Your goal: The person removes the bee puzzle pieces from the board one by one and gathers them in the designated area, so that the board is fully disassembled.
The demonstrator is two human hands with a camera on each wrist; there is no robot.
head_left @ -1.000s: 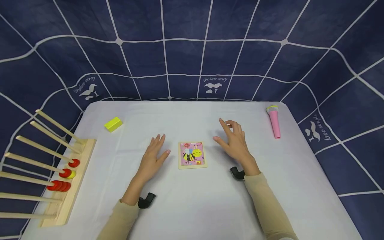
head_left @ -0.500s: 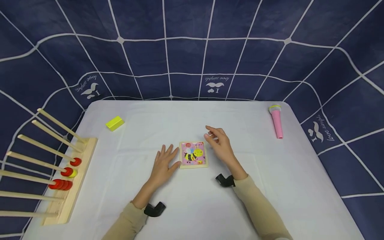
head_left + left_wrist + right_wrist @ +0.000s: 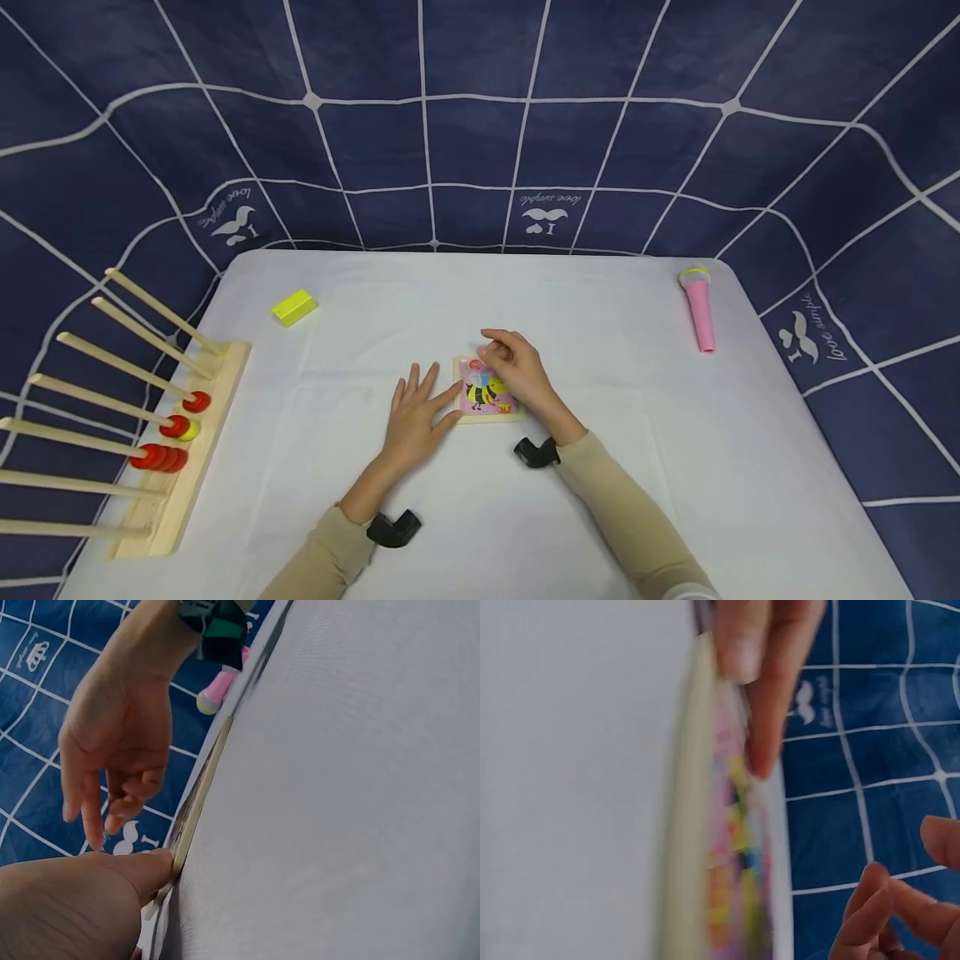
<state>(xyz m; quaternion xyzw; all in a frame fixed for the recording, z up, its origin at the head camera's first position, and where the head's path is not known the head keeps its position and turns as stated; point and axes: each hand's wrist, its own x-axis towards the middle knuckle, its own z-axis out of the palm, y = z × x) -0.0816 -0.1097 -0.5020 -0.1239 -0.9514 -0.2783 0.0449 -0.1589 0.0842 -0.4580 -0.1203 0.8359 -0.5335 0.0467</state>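
A square wooden picture puzzle [image 3: 482,401] with a bee on a pink ground lies flat on the white table. My left hand [image 3: 415,421], fingers spread and mostly straight, touches the puzzle's left edge; in the left wrist view its thumb [image 3: 154,870] rests against the wooden rim. Above the puzzle's upper right part hovers my right hand [image 3: 519,373], its fingers loosely bent and covering that corner. Nothing shows between the right fingers. In the right wrist view the puzzle [image 3: 731,847] is blurred, with the right hand [image 3: 900,915] apart from it.
A wooden counting rack [image 3: 187,467] with upright pegs and several red and yellow beads stands at the left. A yellow block [image 3: 295,307] lies at the back left, and a pink toy microphone [image 3: 700,312] at the back right. Blue gridded cloth [image 3: 480,142] surrounds the white table [image 3: 600,517].
My left hand has moved right to the puzzle's left edge. The right hand has come leftward over the puzzle, its fingers bending more. The puzzle's place on the table looks unchanged.
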